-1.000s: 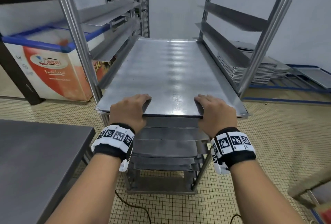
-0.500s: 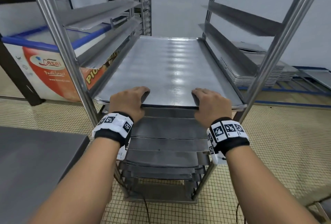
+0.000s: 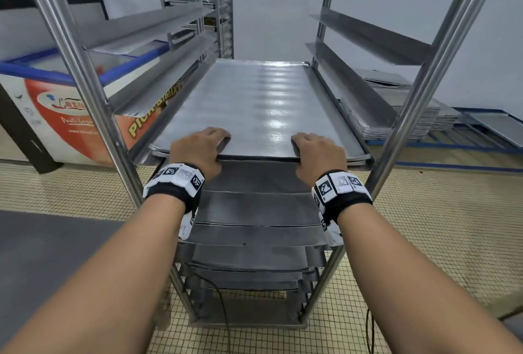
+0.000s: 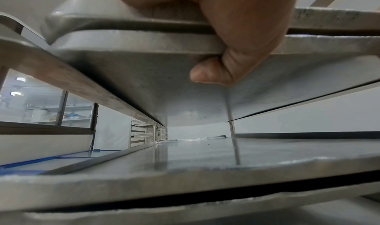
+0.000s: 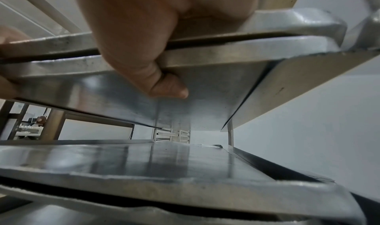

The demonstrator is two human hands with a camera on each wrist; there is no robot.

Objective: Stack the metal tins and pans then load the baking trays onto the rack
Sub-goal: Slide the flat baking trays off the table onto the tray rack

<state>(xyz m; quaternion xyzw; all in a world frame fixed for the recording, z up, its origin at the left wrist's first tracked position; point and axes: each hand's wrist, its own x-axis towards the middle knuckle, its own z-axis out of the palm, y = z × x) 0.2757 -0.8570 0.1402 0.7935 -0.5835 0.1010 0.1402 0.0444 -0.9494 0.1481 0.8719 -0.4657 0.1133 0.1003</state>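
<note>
Steel baking trays (image 3: 254, 107), two nested, lay on the rack (image 3: 410, 104) runners, nearly home. Left hand (image 3: 198, 149) and right hand (image 3: 318, 154) each clamped the near rim, fingers over, thumbs beneath, apparently to keep them level on the rails.

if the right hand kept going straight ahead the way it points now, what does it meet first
Nothing close: the right hand grips the baking trays, and ahead lies the open slot of the rack. The first stop is probably the rack's far end, though depth is unclear.
</note>
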